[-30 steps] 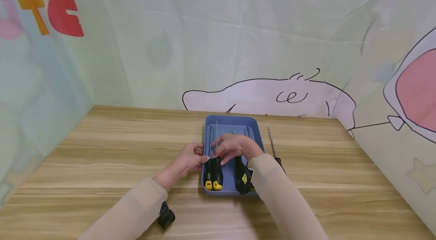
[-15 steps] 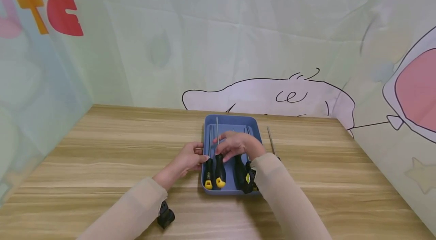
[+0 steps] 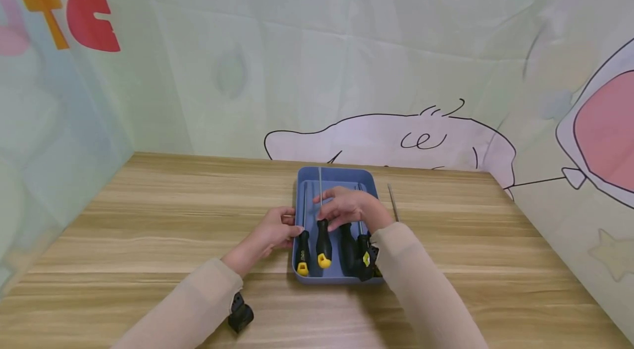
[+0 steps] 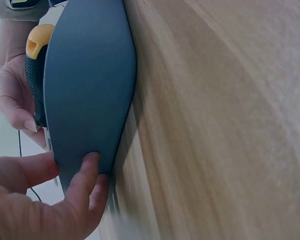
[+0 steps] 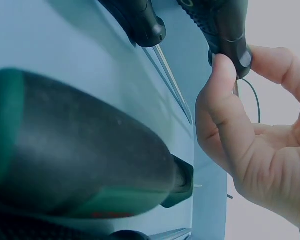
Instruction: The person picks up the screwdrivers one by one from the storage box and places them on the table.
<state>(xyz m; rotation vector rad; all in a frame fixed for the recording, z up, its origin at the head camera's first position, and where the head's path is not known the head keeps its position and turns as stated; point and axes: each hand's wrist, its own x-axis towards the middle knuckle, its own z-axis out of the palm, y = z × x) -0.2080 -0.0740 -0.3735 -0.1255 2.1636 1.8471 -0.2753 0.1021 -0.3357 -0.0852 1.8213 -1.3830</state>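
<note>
A blue tray [image 3: 329,280] lies on the table with several screwdrivers in it. My left hand [image 3: 274,230] grips its left wall, thumb at the rim and fingers against the outside [image 4: 87,90]. With thumb and fingertips, my right hand [image 3: 342,207] pinches a yellow-ended black screwdriver [image 3: 324,245] where handle meets shaft [image 5: 226,37], above the tray's bottom. To its left a similar screwdriver [image 3: 303,254] lies along the left wall. A thick black-and-green handle [image 5: 90,150] sits right of the held one, partly covered by the right wrist.
Right of the tray, another screwdriver [image 3: 393,202] rests on the wooden table [image 3: 173,217], its handle hidden behind the right sleeve. A printed cloth [image 3: 297,63] hangs along the table's back and sides. Small black cameras are strapped to both wrists.
The held screwdriver has come away from the one at the left wall, moving right and slightly up with the right hand. The left hand stays on the tray.
</note>
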